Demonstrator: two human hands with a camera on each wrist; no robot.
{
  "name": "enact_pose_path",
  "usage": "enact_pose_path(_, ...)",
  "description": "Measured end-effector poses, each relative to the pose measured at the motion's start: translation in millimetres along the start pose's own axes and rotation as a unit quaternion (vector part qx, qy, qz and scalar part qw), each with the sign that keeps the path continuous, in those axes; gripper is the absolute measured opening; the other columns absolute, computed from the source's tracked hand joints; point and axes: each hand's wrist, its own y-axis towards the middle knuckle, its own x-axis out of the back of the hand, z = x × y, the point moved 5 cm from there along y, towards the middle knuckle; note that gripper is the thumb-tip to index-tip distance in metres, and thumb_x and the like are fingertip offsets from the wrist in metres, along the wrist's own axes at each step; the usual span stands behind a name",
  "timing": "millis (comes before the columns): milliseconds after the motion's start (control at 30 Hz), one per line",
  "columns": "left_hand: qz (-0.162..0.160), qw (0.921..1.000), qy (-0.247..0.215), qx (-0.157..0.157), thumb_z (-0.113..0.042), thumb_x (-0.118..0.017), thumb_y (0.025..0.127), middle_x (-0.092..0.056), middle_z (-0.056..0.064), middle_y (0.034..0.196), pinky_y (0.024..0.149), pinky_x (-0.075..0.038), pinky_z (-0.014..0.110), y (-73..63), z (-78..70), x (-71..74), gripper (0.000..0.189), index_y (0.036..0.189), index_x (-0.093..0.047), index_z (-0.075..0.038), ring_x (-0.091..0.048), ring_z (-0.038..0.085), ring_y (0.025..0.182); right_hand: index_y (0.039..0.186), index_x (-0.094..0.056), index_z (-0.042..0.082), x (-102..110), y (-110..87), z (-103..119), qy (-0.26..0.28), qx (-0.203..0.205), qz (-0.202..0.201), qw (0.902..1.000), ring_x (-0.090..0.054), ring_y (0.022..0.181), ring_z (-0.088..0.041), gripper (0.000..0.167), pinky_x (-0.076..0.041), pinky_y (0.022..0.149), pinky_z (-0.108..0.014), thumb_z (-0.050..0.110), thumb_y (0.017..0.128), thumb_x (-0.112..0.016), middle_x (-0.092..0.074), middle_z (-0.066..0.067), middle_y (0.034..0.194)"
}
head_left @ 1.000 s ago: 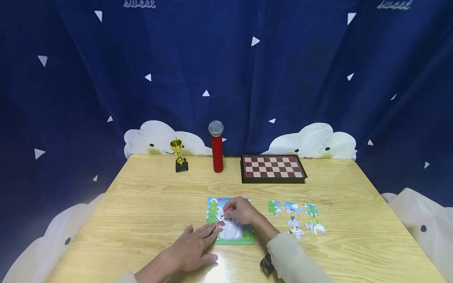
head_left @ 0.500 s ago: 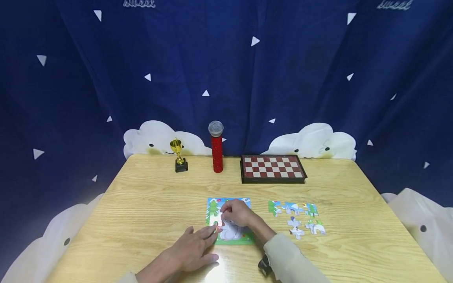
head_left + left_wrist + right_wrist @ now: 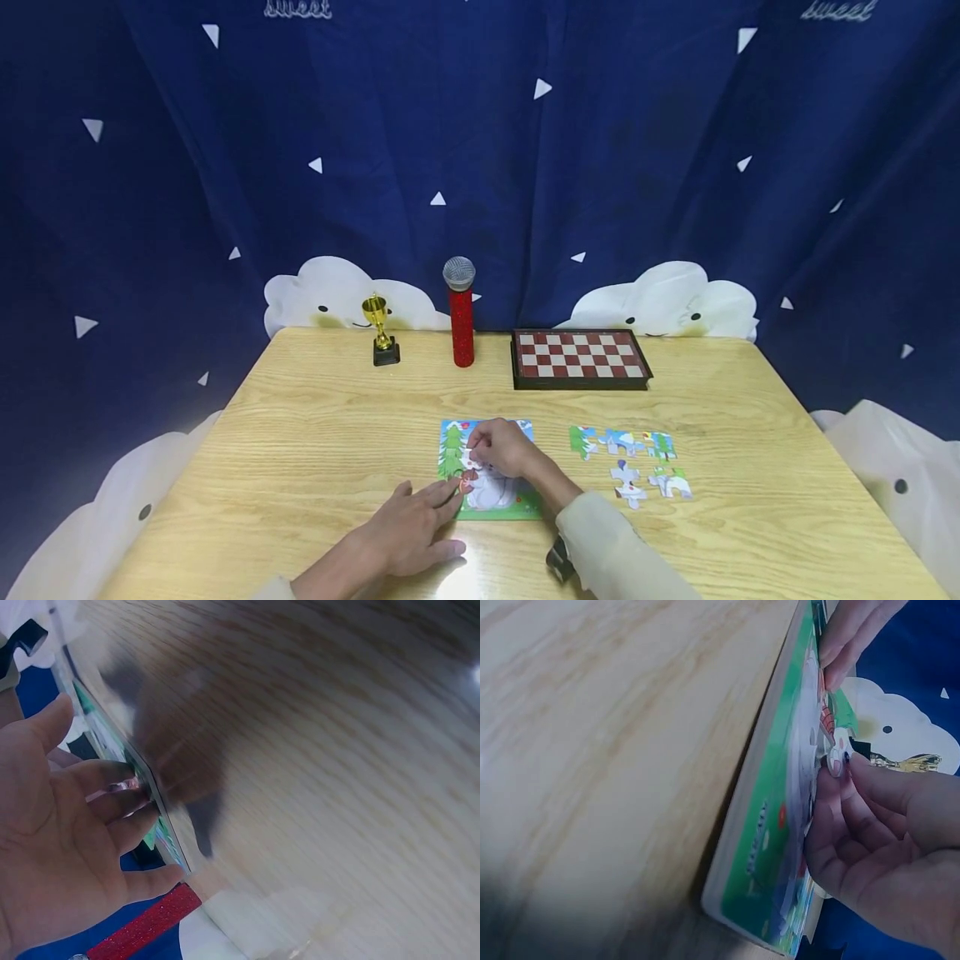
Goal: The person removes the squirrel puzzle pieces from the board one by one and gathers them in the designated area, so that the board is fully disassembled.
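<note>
A jigsaw puzzle board point(image 3: 495, 514) with a green tree and a white cartoon animal lies on the table in front of me. My right hand point(image 3: 504, 447) is over its upper middle. In the right wrist view its thumb and finger pinch a small white jigsaw piece point(image 3: 838, 759), tilted close above the picture. My left hand point(image 3: 411, 531) lies with spread fingers at the board's lower left, fingertips on its edge; the left wrist view shows its palm and straight fingers point(image 3: 101, 776). Right of the board lie several loose jigsaw pieces point(image 3: 627, 483), some patterned with trees and sky.
Along the back of the wooden table point(image 3: 315, 433) stand a small gold trophy point(image 3: 380, 332), a red glittery microphone point(image 3: 462, 325) and a brown-and-white checkered game board point(image 3: 582, 358). Behind them hangs a dark blue curtain point(image 3: 480, 108) with white triangles and clouds.
My right hand has shifted slightly left over the puzzle board. A bright glare near the tree half a second ago has gone, and the green shows again. The left hand stays put.
</note>
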Motion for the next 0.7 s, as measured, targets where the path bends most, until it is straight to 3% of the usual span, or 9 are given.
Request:
enact_pose_path(467,-0.001,1.0000,-0.006,0.001,-0.058,-0.044,0.092,-0.034,0.008,0.154,0.104,-0.037,0.059,0.3,-0.6,-1.2,0.071,0.144,-0.040,-0.011,-0.036,0.024,0.140,0.081,-0.065,0.008,1.0,2.4,1.5,0.003,0.002,-0.003,1.0000,-0.046,0.053,-0.007,0.010,-0.036,0.046,-0.018,0.000,0.084,-0.060,-0.057,0.002,0.064)
enact_pose_path(700,0.000,0.9999,-0.011,0.005,-0.058,-0.044,0.092,-0.033,0.008,0.154,0.105,-0.036,0.059,0.0,0.4,-1.9,0.070,0.145,-0.040,-0.012,-0.036,0.024,0.140,0.085,-0.064,0.003,20.4,-5.7,-0.8,0.022,0.030,-0.020,0.9991,-0.045,0.057,-0.007,0.007,-0.037,0.049,-0.017,-0.001,0.085,-0.059,-0.055,0.000,0.067)
